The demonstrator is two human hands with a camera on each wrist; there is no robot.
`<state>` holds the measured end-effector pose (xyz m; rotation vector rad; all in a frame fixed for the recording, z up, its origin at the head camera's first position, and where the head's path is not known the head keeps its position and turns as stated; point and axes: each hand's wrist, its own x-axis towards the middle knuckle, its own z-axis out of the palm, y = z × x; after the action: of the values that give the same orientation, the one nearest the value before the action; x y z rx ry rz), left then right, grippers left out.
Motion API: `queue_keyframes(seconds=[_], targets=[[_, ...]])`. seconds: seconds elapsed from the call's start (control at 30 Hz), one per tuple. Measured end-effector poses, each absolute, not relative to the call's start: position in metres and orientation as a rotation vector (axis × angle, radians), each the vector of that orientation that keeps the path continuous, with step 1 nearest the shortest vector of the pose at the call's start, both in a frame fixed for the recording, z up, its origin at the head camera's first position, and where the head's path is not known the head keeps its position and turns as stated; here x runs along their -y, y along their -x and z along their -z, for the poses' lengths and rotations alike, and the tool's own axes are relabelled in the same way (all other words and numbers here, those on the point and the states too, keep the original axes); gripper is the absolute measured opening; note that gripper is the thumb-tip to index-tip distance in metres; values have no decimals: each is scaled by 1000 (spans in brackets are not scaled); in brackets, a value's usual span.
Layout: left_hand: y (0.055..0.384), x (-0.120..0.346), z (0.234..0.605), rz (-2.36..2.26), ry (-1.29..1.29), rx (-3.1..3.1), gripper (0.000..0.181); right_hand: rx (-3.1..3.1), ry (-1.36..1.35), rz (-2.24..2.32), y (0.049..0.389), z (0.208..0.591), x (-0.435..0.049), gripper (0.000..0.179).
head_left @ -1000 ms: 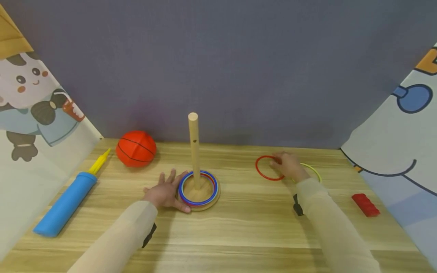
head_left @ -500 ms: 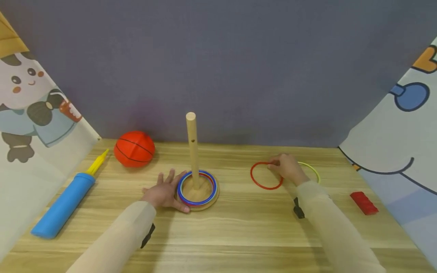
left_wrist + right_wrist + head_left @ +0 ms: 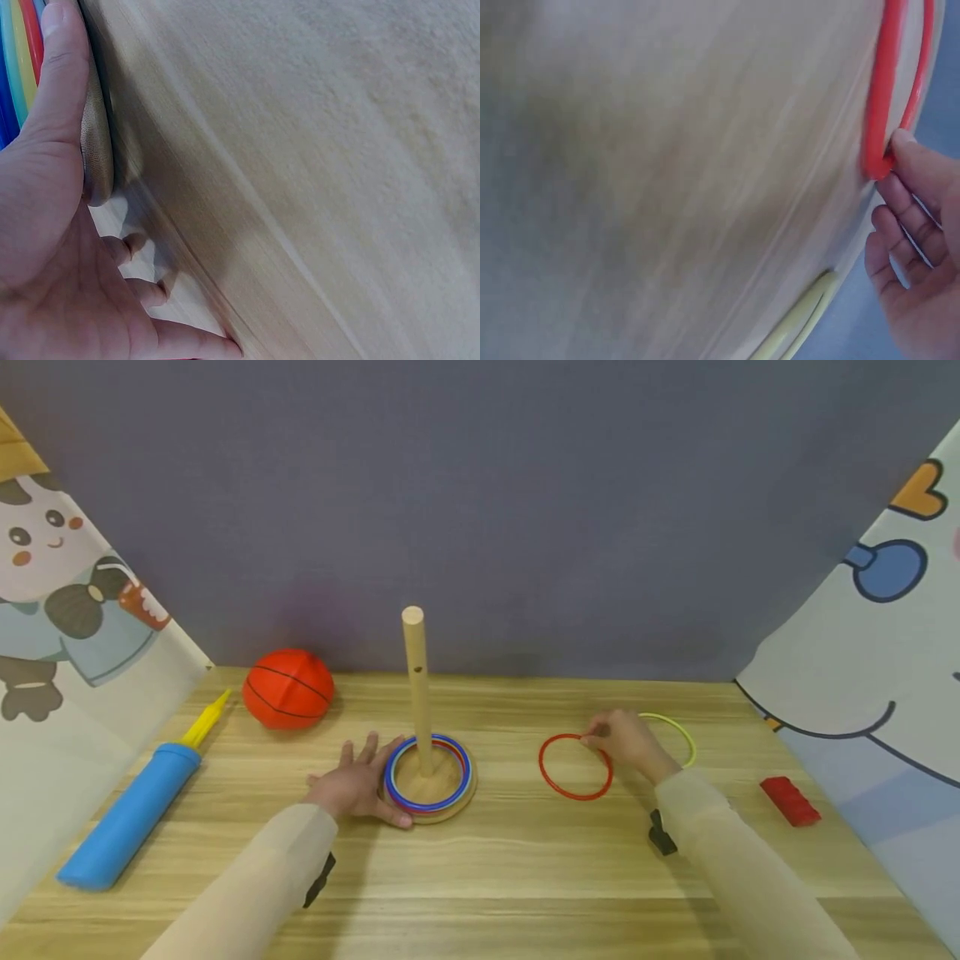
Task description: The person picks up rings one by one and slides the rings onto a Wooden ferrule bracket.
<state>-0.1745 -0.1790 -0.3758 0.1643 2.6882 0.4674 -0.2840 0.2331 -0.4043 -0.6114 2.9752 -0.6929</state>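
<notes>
In the head view, a wooden peg (image 3: pixel 417 693) stands upright on a round wooden base (image 3: pixel 471 792). Several coloured rings lie stacked around the peg's foot, a blue ring (image 3: pixel 427 808) on top. My left hand (image 3: pixel 351 788) rests against the base's left side, fingers spread, thumb along its edge; the left wrist view shows the thumb beside the stacked rings (image 3: pixel 31 45). On the right, my right hand (image 3: pixel 630 743) pinches a red ring (image 3: pixel 577 797) at its far right edge between thumb and fingertips. A yellow-green ring (image 3: pixel 687 739) lies behind that hand, partly hidden by the arm.
A red ball (image 3: pixel 288 690) with black lines sits at the back left. Along the left edge lies a blue pump (image 3: pixel 131 818) with a yellow tip. A small red block (image 3: pixel 791 802) is at the right. A grey wall (image 3: pixel 525 527) closes the table's back.
My right hand has drawn the red ring left and nearer to me, away from the yellow-green ring. The left hand stays against the base. The head view has shifted slightly.
</notes>
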Motion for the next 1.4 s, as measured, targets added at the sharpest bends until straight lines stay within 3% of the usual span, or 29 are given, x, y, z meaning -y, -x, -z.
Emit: queue_keyframes(seconds=[0.33,1.03,1.4], targets=[[174,178,377,-480,-163,-2684,127,-2965,743,774,270,402,-230,7],[173,179,376,-491,-169,-2683,127,-2928,679,1039,246,402,-255,14],[174,180,375,-477,-164,-2678,127,-2903,696,1005,231,372,-230,18]])
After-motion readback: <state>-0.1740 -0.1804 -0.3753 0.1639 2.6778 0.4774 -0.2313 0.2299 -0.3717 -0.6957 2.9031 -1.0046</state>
